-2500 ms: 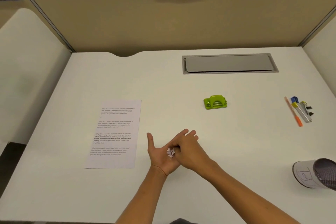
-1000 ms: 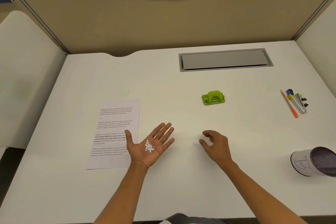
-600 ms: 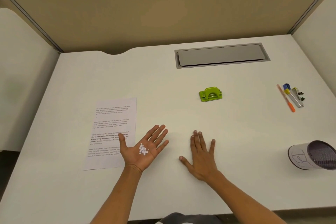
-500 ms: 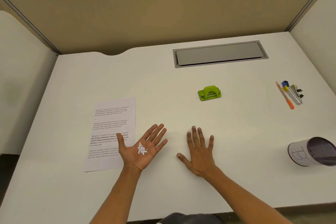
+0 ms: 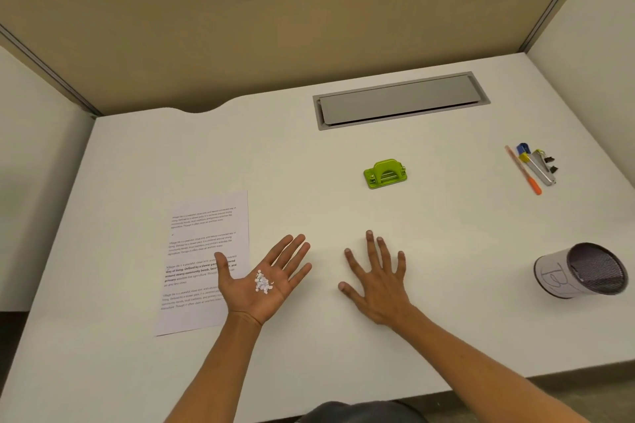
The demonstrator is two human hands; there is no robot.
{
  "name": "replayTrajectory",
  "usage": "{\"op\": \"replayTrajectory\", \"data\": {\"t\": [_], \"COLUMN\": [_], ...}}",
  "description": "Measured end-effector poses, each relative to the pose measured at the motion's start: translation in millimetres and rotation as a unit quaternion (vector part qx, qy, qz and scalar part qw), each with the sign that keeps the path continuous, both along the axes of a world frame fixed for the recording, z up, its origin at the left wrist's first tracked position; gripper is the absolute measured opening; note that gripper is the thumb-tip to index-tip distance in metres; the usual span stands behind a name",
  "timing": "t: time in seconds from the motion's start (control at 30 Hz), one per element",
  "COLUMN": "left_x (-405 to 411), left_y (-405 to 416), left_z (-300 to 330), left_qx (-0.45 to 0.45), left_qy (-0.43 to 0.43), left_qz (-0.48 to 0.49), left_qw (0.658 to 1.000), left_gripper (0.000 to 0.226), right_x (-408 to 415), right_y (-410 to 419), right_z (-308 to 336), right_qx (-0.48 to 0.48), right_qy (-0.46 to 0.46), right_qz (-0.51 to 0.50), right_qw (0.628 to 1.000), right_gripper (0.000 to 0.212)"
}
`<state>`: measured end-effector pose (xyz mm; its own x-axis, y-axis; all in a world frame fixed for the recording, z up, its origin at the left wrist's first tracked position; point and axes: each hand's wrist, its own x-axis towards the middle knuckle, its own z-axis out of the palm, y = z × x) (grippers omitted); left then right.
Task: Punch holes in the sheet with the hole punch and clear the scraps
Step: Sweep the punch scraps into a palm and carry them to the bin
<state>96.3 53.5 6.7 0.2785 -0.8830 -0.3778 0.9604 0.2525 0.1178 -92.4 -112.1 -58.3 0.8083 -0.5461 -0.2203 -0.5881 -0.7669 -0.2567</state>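
Note:
My left hand point(image 5: 263, 280) lies palm up with fingers spread, and a small heap of white paper scraps point(image 5: 263, 282) rests in the palm. Its thumb side overlaps the right edge of the printed sheet point(image 5: 202, 251), which lies flat on the white desk point(image 5: 446, 233). My right hand point(image 5: 376, 276) lies palm down on the desk with fingers spread, a short way right of the left hand. The green hole punch point(image 5: 385, 174) stands further back, beyond the right hand, untouched.
A mesh cup point(image 5: 580, 271) with a paper label lies on its side at the right edge. Pens and binder clips point(image 5: 534, 165) lie at the far right. A grey cable hatch point(image 5: 400, 99) is set into the desk's back. Partition walls enclose three sides.
My right hand left the left palm, moved right and flattened palm down on the desk. My left hand stays palm up with the scraps, shifted slightly left over the sheet's edge.

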Motion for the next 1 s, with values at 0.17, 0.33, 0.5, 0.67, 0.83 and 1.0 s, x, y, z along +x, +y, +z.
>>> {"op": "replayTrajectory", "data": {"t": [0.17,0.33,0.5,0.67,0.83,1.0], "left_x": [-7,-13,-18,-24,-30,-33], "left_y": [-8,-14,-18,-19,-20,-23], "left_z": [3,2,2,0,-2,-5], "left_qx": [0.002,0.01,0.002,-0.002,0.018,0.024], "left_qy": [0.006,0.005,0.009,0.014,0.011,0.013], "left_qz": [-0.012,-0.016,-0.016,-0.01,-0.008,-0.007], "left_qw": [1.0,1.0,1.0,1.0,1.0,1.0], "left_gripper": [0.124,0.123,0.123,0.123,0.123,0.125], "right_x": [-1,19,27,32,32,30], "right_y": [-45,-42,-11,6,7,-5], "right_z": [11,14,6,24,23,34], "right_qx": [0.128,0.065,-0.063,-0.058,-0.042,0.033], "right_qy": [-0.149,-0.09,0.004,0.023,0.03,-0.036], "right_qz": [-0.102,0.077,0.185,0.145,0.097,-0.004], "right_qw": [0.975,0.991,0.981,0.988,0.994,0.999], "right_gripper": [0.054,0.039,0.018,0.037,0.058,0.036]}}
